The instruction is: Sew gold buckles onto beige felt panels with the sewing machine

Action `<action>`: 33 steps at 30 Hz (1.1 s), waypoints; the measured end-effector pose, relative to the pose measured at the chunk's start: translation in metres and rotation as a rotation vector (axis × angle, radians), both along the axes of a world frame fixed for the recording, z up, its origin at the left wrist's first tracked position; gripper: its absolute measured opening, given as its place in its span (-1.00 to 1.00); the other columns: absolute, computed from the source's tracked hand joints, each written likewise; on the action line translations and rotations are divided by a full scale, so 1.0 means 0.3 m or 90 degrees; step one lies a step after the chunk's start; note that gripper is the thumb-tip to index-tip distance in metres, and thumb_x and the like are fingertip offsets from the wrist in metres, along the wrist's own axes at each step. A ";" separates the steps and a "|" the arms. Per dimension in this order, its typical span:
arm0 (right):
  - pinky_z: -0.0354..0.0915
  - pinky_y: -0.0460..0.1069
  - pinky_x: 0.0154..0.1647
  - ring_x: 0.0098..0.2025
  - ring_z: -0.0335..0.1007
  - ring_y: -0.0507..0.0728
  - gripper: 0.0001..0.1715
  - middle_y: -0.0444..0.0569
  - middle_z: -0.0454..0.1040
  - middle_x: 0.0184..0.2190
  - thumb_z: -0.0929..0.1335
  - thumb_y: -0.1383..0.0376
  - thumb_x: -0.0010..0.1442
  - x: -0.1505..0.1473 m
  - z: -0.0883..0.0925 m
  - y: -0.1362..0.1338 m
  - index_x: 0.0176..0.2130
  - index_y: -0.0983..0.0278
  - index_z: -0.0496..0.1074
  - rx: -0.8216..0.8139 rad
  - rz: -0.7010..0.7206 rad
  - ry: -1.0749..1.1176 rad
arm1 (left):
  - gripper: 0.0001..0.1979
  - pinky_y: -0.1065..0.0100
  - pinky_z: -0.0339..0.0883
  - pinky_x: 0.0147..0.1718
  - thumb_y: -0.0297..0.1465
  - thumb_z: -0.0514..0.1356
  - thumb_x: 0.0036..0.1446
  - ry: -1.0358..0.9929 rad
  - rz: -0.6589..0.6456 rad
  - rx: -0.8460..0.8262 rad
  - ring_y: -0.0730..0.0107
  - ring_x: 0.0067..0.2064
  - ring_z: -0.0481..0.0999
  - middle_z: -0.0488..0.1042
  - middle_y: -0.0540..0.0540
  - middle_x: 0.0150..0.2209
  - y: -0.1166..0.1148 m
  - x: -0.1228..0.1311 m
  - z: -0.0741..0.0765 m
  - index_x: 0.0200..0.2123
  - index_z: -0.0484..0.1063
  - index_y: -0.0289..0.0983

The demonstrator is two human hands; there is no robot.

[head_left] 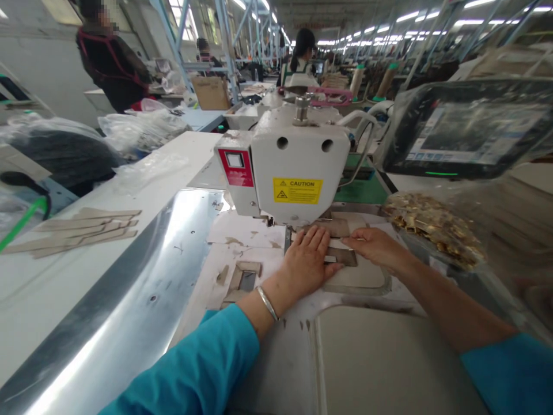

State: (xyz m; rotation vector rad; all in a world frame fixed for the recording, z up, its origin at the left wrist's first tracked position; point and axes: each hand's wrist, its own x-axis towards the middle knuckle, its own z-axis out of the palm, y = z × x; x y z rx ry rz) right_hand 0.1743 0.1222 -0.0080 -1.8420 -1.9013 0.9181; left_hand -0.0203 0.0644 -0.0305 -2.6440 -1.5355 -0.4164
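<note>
My left hand [306, 259] lies palm down with fingers stretched out, below the head of a white sewing machine [298, 167]. It presses on a flat beige piece [356, 278] with rounded corners and on the edge of a thin metal clamp plate [348, 257]. To the right, my right hand [375, 244] is closed in a pinch over the same beige piece, thumb and index fingertips together. Something thin may sit at those fingertips, too small to name. My left fingers partly hide the clamp and the work under the needle area.
A larger beige panel [393, 357] lies nearest me. At right are a plastic bag of gold-coloured metal parts [436, 227] and a plastic-wrapped control screen [470, 135]. Beige strips [95, 227] lie on the left table beside a shiny metal sheet [159, 294]. Other people work farther back.
</note>
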 end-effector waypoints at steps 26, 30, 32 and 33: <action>0.01 -0.08 -0.52 -0.55 0.15 0.02 -0.73 -0.17 0.26 -0.66 0.36 0.13 0.05 -0.007 -0.002 0.044 -0.52 0.27 0.41 0.047 0.043 -0.101 | -0.17 0.04 -0.05 0.32 0.02 0.02 0.28 0.042 0.109 -0.074 -0.13 0.37 0.04 0.06 -0.47 0.34 -0.041 0.023 0.006 0.30 0.08 -0.61; 0.01 -0.09 -0.54 -0.56 0.13 0.01 -0.74 -0.18 0.24 -0.67 0.36 0.14 0.06 -0.004 0.000 0.046 -0.50 0.28 0.41 0.044 0.061 -0.087 | -0.19 -0.01 0.00 0.29 -0.01 0.06 0.27 0.060 0.172 -0.069 -0.18 0.36 0.07 0.08 -0.51 0.32 -0.061 0.039 0.008 0.29 0.11 -0.60; 0.00 -0.10 -0.55 -0.58 0.11 0.00 -0.74 -0.20 0.23 -0.67 0.36 0.13 0.08 0.003 0.002 0.049 -0.46 0.28 0.42 0.013 0.048 -0.065 | -0.20 -0.03 0.01 0.28 -0.02 0.07 0.27 0.064 0.185 -0.075 -0.21 0.34 0.10 0.08 -0.53 0.32 -0.065 0.044 0.015 0.29 0.11 -0.60; 0.01 -0.10 -0.56 -0.59 0.11 0.00 -0.74 -0.20 0.23 -0.67 0.37 0.12 0.08 0.005 0.005 0.051 -0.45 0.28 0.42 -0.004 0.039 -0.059 | -0.20 -0.04 0.02 0.27 -0.02 0.07 0.27 0.066 0.186 -0.078 -0.22 0.34 0.11 0.09 -0.54 0.31 -0.065 0.046 0.019 0.29 0.11 -0.59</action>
